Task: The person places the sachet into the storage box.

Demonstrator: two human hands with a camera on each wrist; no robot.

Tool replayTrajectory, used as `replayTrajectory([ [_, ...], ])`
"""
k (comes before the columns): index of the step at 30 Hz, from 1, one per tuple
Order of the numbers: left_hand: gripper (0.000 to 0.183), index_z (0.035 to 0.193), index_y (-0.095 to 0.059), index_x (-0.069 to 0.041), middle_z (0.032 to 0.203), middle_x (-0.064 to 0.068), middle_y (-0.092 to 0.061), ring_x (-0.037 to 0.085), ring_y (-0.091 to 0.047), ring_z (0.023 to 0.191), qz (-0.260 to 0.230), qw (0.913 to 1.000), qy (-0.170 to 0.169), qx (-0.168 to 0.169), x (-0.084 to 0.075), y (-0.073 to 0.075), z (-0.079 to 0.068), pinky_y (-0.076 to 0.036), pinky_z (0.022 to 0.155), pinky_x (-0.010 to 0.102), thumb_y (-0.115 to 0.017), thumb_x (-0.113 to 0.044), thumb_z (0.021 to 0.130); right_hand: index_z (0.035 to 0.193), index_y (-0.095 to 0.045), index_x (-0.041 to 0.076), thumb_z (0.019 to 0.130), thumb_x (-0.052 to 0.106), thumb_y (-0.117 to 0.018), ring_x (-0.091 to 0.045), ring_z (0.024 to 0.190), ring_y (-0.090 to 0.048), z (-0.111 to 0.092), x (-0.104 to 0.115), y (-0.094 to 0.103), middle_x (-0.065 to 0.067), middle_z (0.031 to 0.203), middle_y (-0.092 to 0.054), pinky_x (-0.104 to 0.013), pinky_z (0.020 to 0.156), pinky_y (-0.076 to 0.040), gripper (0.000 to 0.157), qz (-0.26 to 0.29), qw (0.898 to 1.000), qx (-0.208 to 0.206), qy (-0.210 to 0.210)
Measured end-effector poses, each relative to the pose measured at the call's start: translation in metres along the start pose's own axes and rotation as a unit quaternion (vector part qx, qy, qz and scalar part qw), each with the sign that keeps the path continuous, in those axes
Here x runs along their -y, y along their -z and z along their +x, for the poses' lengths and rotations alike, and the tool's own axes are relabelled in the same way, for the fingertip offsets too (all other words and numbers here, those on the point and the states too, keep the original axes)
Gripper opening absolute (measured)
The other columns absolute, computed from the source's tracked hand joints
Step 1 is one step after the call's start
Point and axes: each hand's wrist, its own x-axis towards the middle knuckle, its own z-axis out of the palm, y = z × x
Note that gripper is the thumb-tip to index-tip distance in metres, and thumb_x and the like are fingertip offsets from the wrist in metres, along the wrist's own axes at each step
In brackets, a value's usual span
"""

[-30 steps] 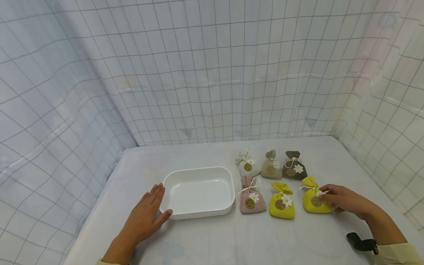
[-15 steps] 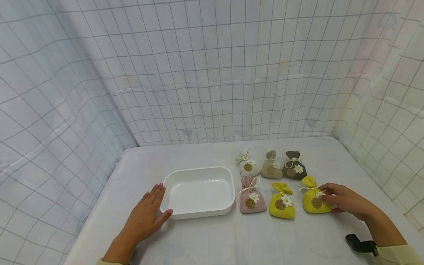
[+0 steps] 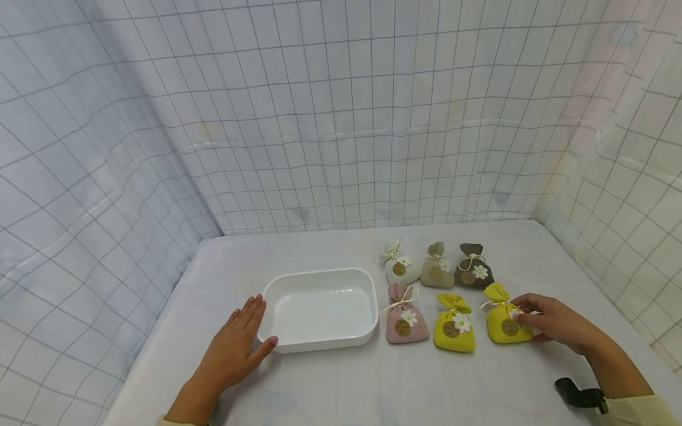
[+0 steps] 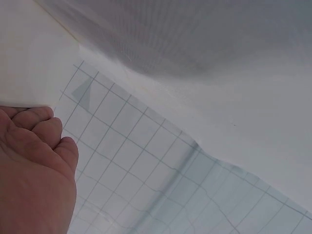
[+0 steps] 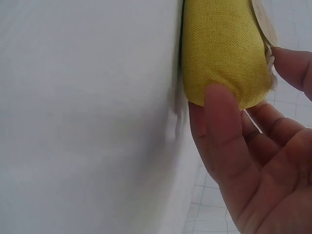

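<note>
My right hand (image 3: pixel 559 324) grips the right-hand yellow drawstring sachet (image 3: pixel 506 324) by its right side, thumb over the white flower. In the right wrist view, fingertips press the woven yellow cloth (image 5: pixel 224 48) from below and the side. My left hand (image 3: pixel 233 344) lies with straight fingers along the left end of a white rectangular tray (image 3: pixel 319 342), thumb at its near corner. In the left wrist view, this hand (image 4: pixel 34 165) appears at the lower left against the white tray wall (image 4: pixel 24 58).
Between tray and right hand lie a pink sachet (image 3: pixel 406 328) and another yellow sachet (image 3: pixel 453 340). Behind them sit a white sachet (image 3: pixel 402 272), a beige sachet (image 3: pixel 437 275) and a dark brown sachet (image 3: pixel 471 278). Grid-patterned cloth walls (image 3: pixel 362 148) enclose the white table (image 3: pixel 330 390).
The right hand has shifted very slightly at the yellow sachet, its fingers settling closer against the side. The left hand and the tray stay where they were.
</note>
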Motion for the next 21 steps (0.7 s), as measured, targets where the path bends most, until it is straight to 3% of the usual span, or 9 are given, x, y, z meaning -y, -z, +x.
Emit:
replayTrajectory([
  [8,0.081,0.149,-0.038,0.005,0.157,0.017,-0.034,0.033,-0.028,0.146,0.005,1.0,-0.002,-0.005,-0.0002,-0.0004,0.0001,-0.028,0.115,0.052,-0.056,-0.054,0.097,0.128,-0.053,-0.004,0.095,0.025,-0.068,-0.024,0.093,-0.06,-0.0007,0.0018,-0.003,-0.015,0.114,-0.059,-0.037,0.068,-0.058,0.047,-0.019,0.999,-0.019,0.03],
  [21,0.082,0.15,-0.036,0.005,0.158,0.017,-0.032,0.033,-0.026,0.147,0.001,1.0,0.002,0.003,-0.0004,0.0007,-0.0001,-0.024,0.118,0.049,-0.055,-0.054,0.097,0.128,-0.052,-0.005,0.095,0.027,-0.069,-0.024,0.092,-0.062,0.0022,0.0041,-0.0023,-0.016,0.112,-0.06,-0.036,0.067,-0.058,0.049,-0.036,0.998,-0.041,0.039],
])
